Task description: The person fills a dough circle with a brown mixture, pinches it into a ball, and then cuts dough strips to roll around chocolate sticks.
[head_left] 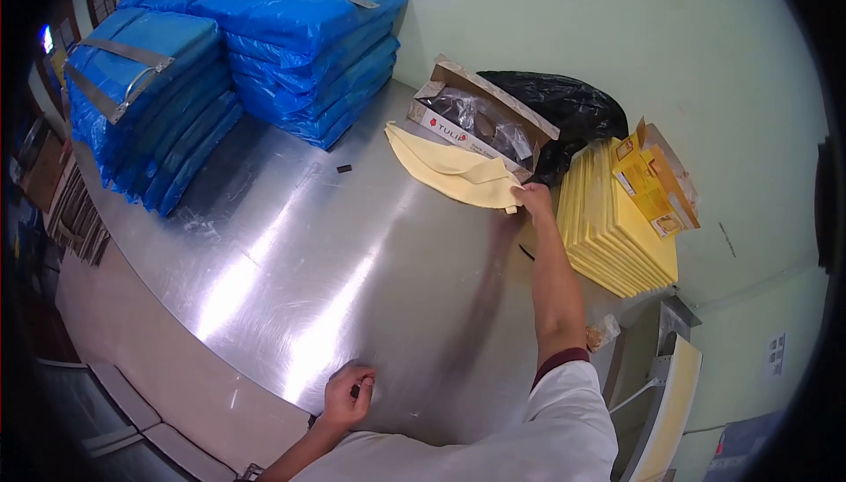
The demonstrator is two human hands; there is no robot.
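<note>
My right hand point(535, 202) stretches out across the metal table and pinches one end of a pale yellow, cloth-like piece point(454, 174). This piece is long and curved, with a small tab near my fingers. It lies along the front of an open TULIP carton point(476, 116) that holds clear plastic wrapping. Close to my body, at the table's near side, my left hand point(346, 398) is curled. A small dark object point(355, 390) shows between its fingers; its kind is too small to make out.
Tall stacks of blue plastic-wrapped packs point(308, 33) with metal strips on top fill the back left. A small black piece point(344, 168) lies on the metal table point(423, 270). At right are a black bag point(564, 103), stacked yellow packs point(608, 226) and an open yellow box point(656, 182).
</note>
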